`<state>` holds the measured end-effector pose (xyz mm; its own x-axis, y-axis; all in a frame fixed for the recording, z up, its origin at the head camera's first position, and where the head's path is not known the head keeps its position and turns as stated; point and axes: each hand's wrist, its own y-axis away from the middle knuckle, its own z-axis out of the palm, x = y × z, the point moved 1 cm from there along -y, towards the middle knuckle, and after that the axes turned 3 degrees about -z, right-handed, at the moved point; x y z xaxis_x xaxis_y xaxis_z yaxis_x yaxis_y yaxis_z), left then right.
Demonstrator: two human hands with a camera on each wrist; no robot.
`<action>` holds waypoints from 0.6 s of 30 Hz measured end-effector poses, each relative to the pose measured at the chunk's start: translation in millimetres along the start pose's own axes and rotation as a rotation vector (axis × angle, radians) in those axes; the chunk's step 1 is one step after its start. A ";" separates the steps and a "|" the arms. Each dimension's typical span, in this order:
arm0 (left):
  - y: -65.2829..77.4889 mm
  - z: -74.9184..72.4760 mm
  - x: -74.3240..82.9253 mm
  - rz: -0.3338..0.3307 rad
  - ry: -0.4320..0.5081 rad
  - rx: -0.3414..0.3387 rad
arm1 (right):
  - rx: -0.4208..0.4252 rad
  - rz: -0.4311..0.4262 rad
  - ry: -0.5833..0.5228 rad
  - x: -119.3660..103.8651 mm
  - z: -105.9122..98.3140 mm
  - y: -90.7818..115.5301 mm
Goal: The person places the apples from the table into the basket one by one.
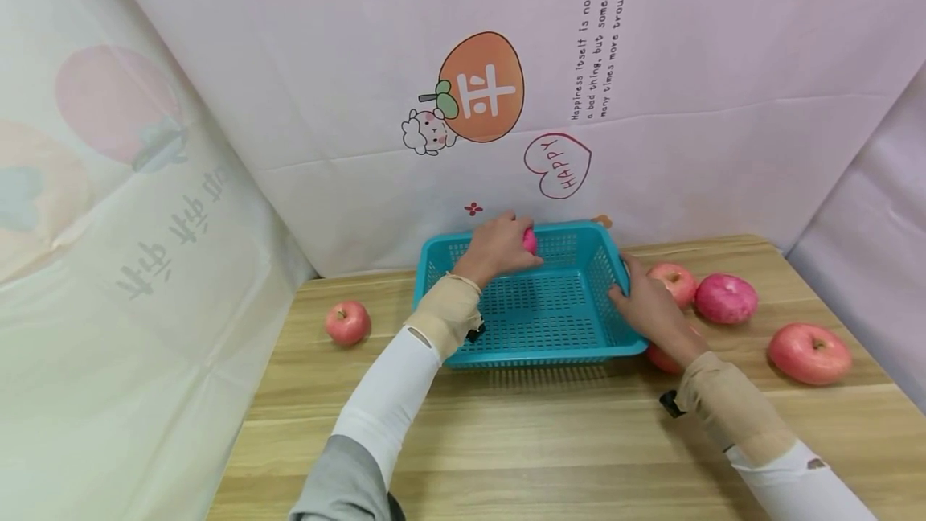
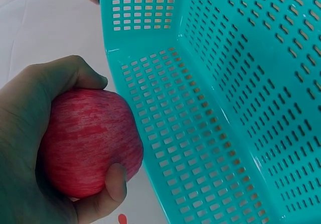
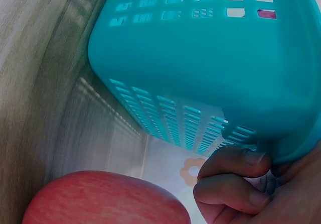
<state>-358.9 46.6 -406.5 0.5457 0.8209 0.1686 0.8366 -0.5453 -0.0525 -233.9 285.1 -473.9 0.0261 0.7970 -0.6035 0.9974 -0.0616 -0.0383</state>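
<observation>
A person's left forearm, in a grey and white sleeve (image 1: pixel 387 408), slants up from the lower left over a pale wood-grain table (image 1: pixel 506 449). The right forearm comes in from the lower right, and the right hand (image 1: pixel 651 308) grips the right rim of a teal, rectangular, perforated plastic basket (image 1: pixel 535 358). Only the right wrist view shows its fingers curled against the outer wall.

Partly hidden under that wrist is a glossy red apple (image 1: pixel 664 360). Farther right sits a broad pinkish-red apple (image 1: pixel 810 354); left of the basket, a small rosy apple (image 1: pixel 348 323). Beyond the right wrist are a mottled deep-pink apple (image 1: pixel 727 298) and a pale red apple (image 1: pixel 674 284).

At the basket's far side, the left hand (image 1: pixel 499 246) clasps a round red-streaked apple (image 2: pixel 93 143). The head view shows only a pink sliver; the left wrist view shows digits wrapped round opposite sides. Whether it touches the rim, I cannot tell. Behind hangs printed white cloth (image 1: pixel 325 79).
</observation>
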 end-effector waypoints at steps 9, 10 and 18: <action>-13.6 6.5 8.1 0.003 -0.010 -0.011 | 0.004 -0.012 0.006 1.5 0.2 -1.7; -14.7 6.9 9.1 0.002 -0.009 -0.014 | 0.003 -0.011 0.006 1.3 0.3 -1.8; -21.6 14.1 18.0 0.018 -0.009 -0.001 | -0.006 -0.005 0.008 2.0 0.3 -2.5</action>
<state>-366.5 75.6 -416.3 0.5613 0.8122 0.1587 0.8264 -0.5605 -0.0545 -236.4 286.7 -475.3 0.0212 0.8023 -0.5966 0.9979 -0.0538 -0.0369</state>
